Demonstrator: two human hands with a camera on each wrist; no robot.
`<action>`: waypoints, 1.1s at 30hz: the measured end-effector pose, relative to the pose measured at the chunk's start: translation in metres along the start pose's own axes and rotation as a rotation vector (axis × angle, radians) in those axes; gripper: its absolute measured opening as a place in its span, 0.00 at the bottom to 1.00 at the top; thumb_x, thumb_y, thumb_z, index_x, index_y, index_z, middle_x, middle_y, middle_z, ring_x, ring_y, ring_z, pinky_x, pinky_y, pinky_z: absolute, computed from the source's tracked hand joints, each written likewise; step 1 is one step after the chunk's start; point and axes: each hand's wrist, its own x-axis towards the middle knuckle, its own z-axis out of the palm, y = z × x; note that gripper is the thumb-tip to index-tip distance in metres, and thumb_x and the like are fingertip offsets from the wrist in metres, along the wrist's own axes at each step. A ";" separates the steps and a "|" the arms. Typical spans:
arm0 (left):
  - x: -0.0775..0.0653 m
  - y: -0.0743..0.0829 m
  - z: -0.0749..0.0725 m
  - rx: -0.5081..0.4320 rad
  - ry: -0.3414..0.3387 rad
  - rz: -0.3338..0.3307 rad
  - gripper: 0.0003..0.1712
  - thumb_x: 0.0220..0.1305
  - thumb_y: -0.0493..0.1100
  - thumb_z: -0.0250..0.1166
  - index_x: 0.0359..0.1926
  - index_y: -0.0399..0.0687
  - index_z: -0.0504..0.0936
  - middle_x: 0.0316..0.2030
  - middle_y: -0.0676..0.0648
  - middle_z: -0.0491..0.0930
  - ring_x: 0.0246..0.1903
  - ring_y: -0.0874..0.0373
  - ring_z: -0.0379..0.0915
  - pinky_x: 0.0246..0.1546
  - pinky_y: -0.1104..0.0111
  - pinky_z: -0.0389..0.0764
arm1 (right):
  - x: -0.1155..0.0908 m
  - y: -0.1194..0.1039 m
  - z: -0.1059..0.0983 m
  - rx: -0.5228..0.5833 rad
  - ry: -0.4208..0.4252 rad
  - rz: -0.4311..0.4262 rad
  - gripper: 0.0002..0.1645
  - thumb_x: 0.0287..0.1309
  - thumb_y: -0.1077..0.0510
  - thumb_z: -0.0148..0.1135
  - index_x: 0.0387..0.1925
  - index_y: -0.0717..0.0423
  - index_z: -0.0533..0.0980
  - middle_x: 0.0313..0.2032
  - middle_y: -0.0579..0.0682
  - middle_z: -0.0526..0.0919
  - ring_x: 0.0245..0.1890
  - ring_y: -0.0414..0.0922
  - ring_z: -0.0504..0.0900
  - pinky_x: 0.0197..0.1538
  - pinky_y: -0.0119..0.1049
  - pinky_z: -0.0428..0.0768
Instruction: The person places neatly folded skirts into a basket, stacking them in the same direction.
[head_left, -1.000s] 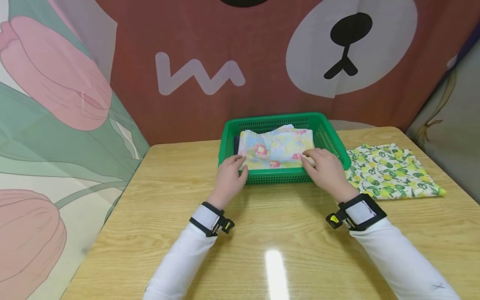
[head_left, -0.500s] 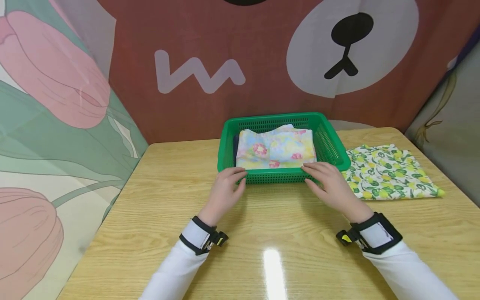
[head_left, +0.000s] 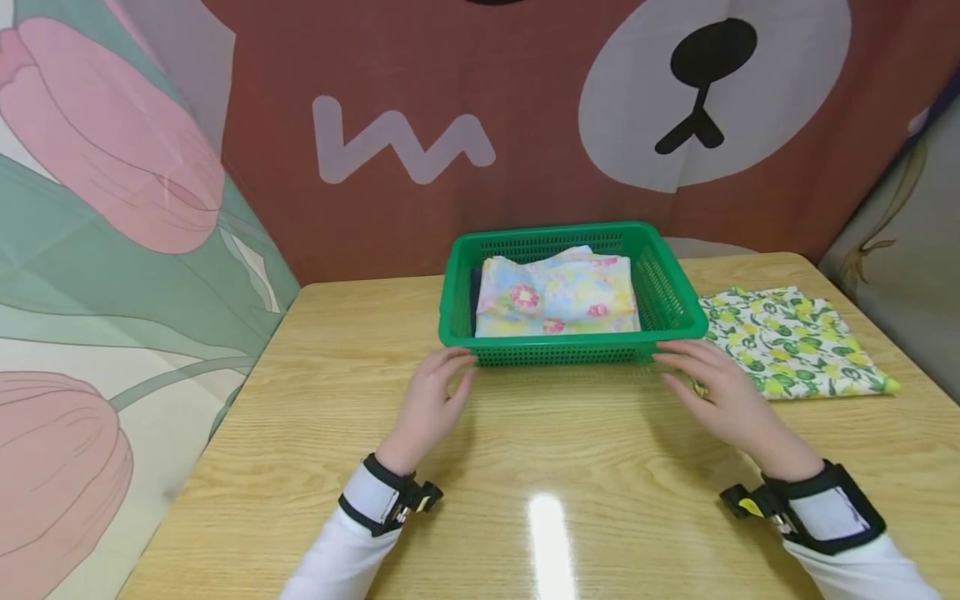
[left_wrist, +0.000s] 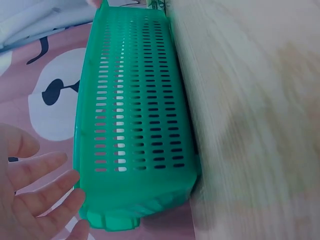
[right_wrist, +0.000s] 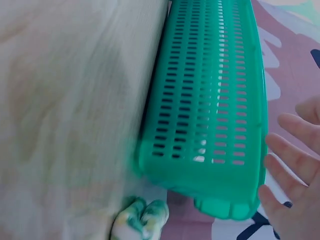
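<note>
Fingers loosely extended and grasping nothing, the left hand [head_left: 426, 406] lies in front of the near left corner of the green basket [head_left: 558, 343] in the head view. The right hand [head_left: 723, 396], its fingers likewise relaxed and released, is by the basket's near right corner; whether either hand's fingertips touch the plastic cannot be told from here. The basket stands upright on the wood-grain table [head_left: 600, 450]. Inside it lies a folded pastel floral cloth [head_left: 558, 296], with a strip of something dark [head_left: 475, 300] between that cloth and the basket's left wall. Just to the right of the basket, a lemon-print cloth [head_left: 802, 346] lies flat, its near left part behind the right hand. Behind the basket hangs a brown backdrop [head_left: 525, 142] with a pale muzzle shape. Black-edged straps circle both wrists, well in front of the basket.

In the left wrist view, the fingers are spread beside the rim at the basket's near end, the slotted long wall stretching away from them.

In the right wrist view, the fingers fan out, slightly bent, by the basket's rim; a folded edge of the lemon-print cloth shows beyond the basket's end, beside the blurred table.
</note>
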 end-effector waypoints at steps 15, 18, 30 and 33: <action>-0.021 -0.013 -0.004 0.065 -0.146 -0.104 0.22 0.74 0.34 0.65 0.64 0.28 0.80 0.60 0.28 0.81 0.62 0.32 0.78 0.66 0.41 0.78 | -0.022 0.008 -0.012 0.063 -0.352 0.297 0.26 0.76 0.61 0.61 0.68 0.71 0.73 0.66 0.76 0.76 0.65 0.75 0.74 0.60 0.74 0.75; -0.025 -0.016 -0.005 0.077 -0.208 -0.127 0.25 0.73 0.35 0.66 0.66 0.27 0.77 0.62 0.27 0.80 0.63 0.30 0.77 0.67 0.40 0.77 | -0.026 0.008 -0.012 0.084 -0.391 0.322 0.26 0.76 0.60 0.62 0.67 0.72 0.74 0.66 0.77 0.75 0.66 0.76 0.73 0.62 0.75 0.74; -0.040 -0.019 -0.007 0.083 -0.389 -0.218 0.29 0.75 0.40 0.67 0.72 0.34 0.75 0.67 0.24 0.74 0.68 0.27 0.70 0.70 0.37 0.72 | -0.037 0.010 -0.009 0.152 -0.462 0.344 0.29 0.72 0.58 0.67 0.67 0.70 0.75 0.67 0.77 0.74 0.67 0.77 0.71 0.64 0.75 0.72; -0.044 -0.018 -0.008 0.074 -0.436 -0.233 0.31 0.72 0.41 0.71 0.72 0.36 0.76 0.69 0.22 0.71 0.70 0.25 0.67 0.71 0.34 0.68 | -0.039 0.013 -0.007 0.136 -0.510 0.315 0.29 0.69 0.58 0.71 0.66 0.66 0.78 0.66 0.76 0.75 0.65 0.78 0.73 0.61 0.74 0.76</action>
